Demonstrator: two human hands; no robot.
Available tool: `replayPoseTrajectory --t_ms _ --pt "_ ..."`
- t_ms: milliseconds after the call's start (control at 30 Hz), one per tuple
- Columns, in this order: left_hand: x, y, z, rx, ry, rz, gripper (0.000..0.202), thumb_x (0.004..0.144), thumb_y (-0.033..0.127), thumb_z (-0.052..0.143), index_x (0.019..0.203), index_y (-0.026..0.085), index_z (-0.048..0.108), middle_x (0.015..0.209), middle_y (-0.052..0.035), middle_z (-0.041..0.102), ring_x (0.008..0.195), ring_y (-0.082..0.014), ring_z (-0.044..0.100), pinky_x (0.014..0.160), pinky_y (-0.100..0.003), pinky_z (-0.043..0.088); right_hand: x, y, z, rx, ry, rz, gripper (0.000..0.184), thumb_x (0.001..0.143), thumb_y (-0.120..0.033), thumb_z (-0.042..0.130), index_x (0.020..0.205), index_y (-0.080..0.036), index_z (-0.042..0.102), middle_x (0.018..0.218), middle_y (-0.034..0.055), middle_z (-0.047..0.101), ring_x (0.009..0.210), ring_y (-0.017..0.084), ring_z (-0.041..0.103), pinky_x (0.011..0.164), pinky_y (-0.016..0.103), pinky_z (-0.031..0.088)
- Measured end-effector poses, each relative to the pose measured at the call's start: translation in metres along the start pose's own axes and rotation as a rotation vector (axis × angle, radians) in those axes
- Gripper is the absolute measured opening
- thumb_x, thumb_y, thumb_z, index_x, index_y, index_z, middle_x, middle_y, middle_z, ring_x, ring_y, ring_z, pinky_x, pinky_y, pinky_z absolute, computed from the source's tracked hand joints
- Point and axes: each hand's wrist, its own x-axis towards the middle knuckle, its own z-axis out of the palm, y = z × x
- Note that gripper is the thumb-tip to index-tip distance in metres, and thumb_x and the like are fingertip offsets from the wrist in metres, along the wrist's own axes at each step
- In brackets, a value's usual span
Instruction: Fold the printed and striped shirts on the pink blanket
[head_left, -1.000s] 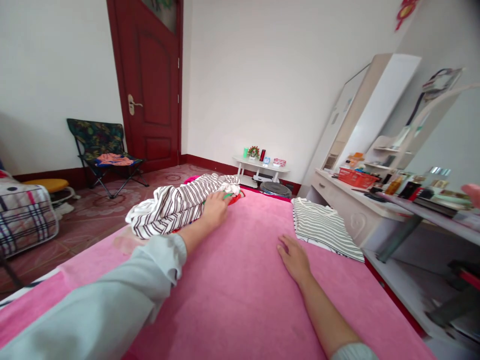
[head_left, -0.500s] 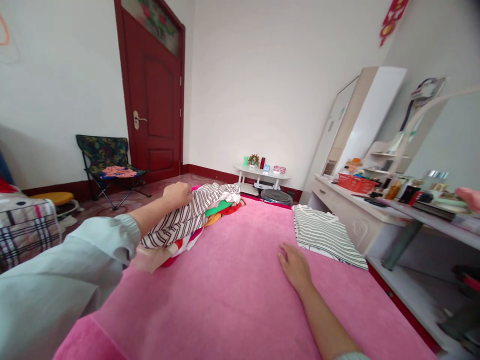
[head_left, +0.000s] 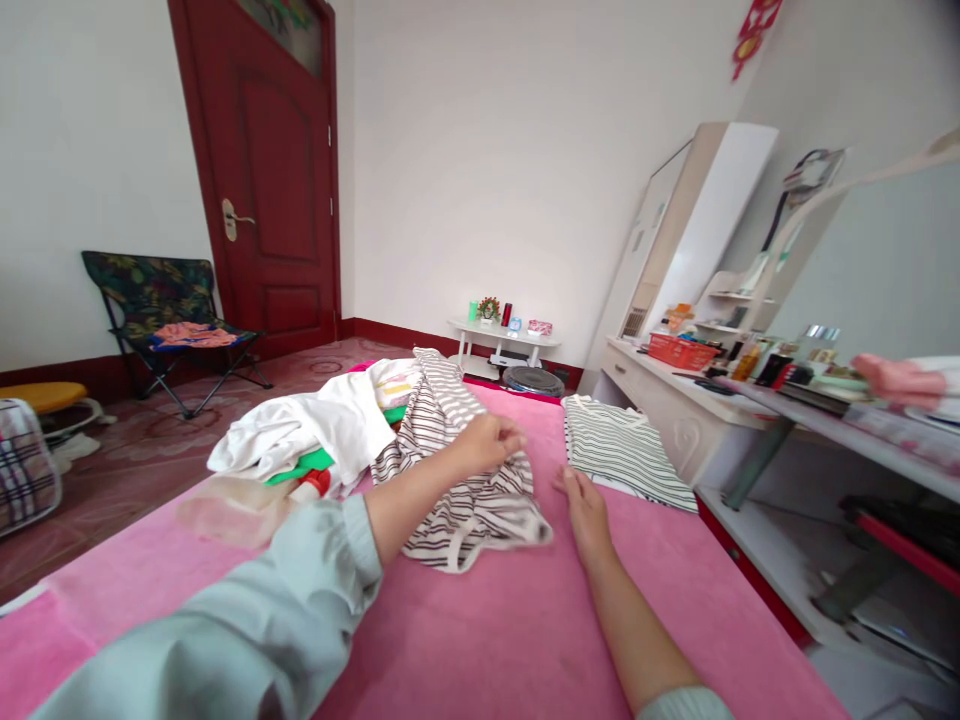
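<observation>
My left hand [head_left: 491, 445] is over the middle of the bed, fingers curled on a brown-and-white striped garment [head_left: 427, 425] that lies crumpled beneath it. The garment's near end, with a white band, looks blurred. My right hand [head_left: 586, 512] hovers just above or rests on the pink bed cover [head_left: 480, 640], fingers stretched and thumb apart, holding nothing. Beyond it lies a flat folded striped shirt [head_left: 630, 450], pale with dark lines. To the left of the striped garment is a clothes pile topped by a white shirt [head_left: 300, 430], with green and red cloth showing below.
A dressing table [head_left: 720, 405] with a red basket [head_left: 681, 352] and bottles stands along the right. At the far wall is a low white table [head_left: 502, 335]. A folding chair [head_left: 176, 310] with cloth on it stands by the red door [head_left: 277, 190].
My left hand has drawn the striped garment off the pile, rightward to the bed's middle. The white shirt beneath is now uncovered. The right hand remains near the folded shirt; the view has turned slightly.
</observation>
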Motion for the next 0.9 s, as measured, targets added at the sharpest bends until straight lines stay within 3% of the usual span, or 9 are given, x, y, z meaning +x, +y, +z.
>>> replayPoseTrajectory --t_ms 100,233,400,500,533,633,700,767,900 --pt "-0.026 -0.034 0.038 0.117 0.074 -0.025 0.025 0.081 0.026 0.057 0.102 0.019 0.07 0.1 -0.0063 0.069 0.095 -0.0211 0.061 0.089 -0.031 0.045 0.0 -0.002 -0.004 0.116 0.031 0.07 0.052 0.087 -0.057 0.039 0.107 -0.014 0.06 0.106 0.0113 0.069 0.09 0.023 0.067 0.088 0.035 0.048" --pt "-0.049 -0.066 0.052 0.25 -0.001 -0.042 0.035 0.08 0.023 0.057 0.114 0.021 0.065 0.12 -0.0068 0.061 0.111 -0.0217 0.054 0.099 -0.033 0.041 -0.005 -0.015 -0.002 0.067 -0.109 0.025 0.053 0.083 -0.059 0.046 0.112 -0.016 0.059 0.115 0.0109 0.065 0.102 0.024 0.063 0.094 0.036 0.045" --pt "-0.055 -0.073 0.057 0.33 -0.045 0.01 0.041 0.084 0.025 0.052 0.124 0.021 0.059 0.131 -0.008 0.054 0.119 -0.0224 0.05 0.104 -0.035 0.037 -0.02 -0.038 0.007 -0.132 -0.363 -0.216 0.061 0.077 -0.051 0.059 0.128 -0.02 0.051 0.131 0.0088 0.054 0.119 0.024 0.051 0.101 0.038 0.039" --pt "-0.055 -0.071 0.058 0.341 -0.055 -0.004 0.042 0.084 0.025 0.051 0.126 0.021 0.058 0.133 -0.0087 0.052 0.122 -0.0229 0.048 0.106 -0.036 0.035 -0.029 -0.053 0.014 -0.379 -0.398 -0.366 0.069 0.067 -0.045 0.071 0.129 -0.021 0.051 0.14 0.01 0.045 0.127 0.027 0.043 0.105 0.041 0.035" --pt "-0.055 -0.071 0.058 0.34 -0.058 -0.01 0.042 0.085 0.025 0.051 0.126 0.021 0.058 0.134 -0.0089 0.052 0.123 -0.023 0.047 0.106 -0.037 0.035 -0.031 -0.057 0.016 -0.451 -0.386 -0.387 0.061 0.066 -0.041 0.072 0.122 -0.021 0.057 0.14 0.0106 0.043 0.127 0.028 0.042 0.104 0.042 0.034" --pt "-0.056 -0.072 0.057 0.315 -0.063 -0.031 0.043 0.085 0.028 0.052 0.127 0.021 0.056 0.138 -0.0087 0.047 0.125 -0.0235 0.045 0.107 -0.037 0.034 -0.03 -0.064 0.017 -0.546 -0.292 -0.387 0.014 0.07 -0.024 0.063 0.084 -0.02 0.067 0.134 0.0086 0.05 0.12 0.027 0.048 0.099 0.039 0.038" --pt "-0.057 -0.072 0.056 0.287 -0.057 -0.039 0.046 0.084 0.029 0.054 0.129 0.022 0.055 0.141 -0.0084 0.043 0.126 -0.0243 0.044 0.107 -0.037 0.034 -0.023 -0.061 0.01 -0.469 -0.178 -0.301 0.007 0.07 -0.018 0.057 0.068 -0.02 0.063 0.118 0.0061 0.061 0.108 0.024 0.055 0.092 0.036 0.042" --pt "-0.057 -0.073 0.055 0.255 -0.048 -0.04 0.048 0.082 0.03 0.056 0.129 0.022 0.054 0.142 -0.0089 0.041 0.127 -0.0251 0.043 0.107 -0.037 0.034 -0.012 -0.051 -0.001 -0.209 -0.014 -0.069 0.003 0.065 -0.019 0.059 0.062 -0.02 0.06 0.092 0.0041 0.068 0.092 0.023 0.061 0.083 0.033 0.046" --pt "-0.055 -0.075 0.054 0.224 -0.039 -0.047 0.048 0.08 0.031 0.059 0.126 0.02 0.057 0.141 -0.0114 0.041 0.125 -0.026 0.045 0.106 -0.035 0.034 0.01 -0.023 -0.026 0.345 0.244 0.379 0.008 0.062 -0.026 0.06 0.065 -0.02 0.055 0.059 -0.0005 0.061 0.064 0.019 0.061 0.063 0.031 0.051"
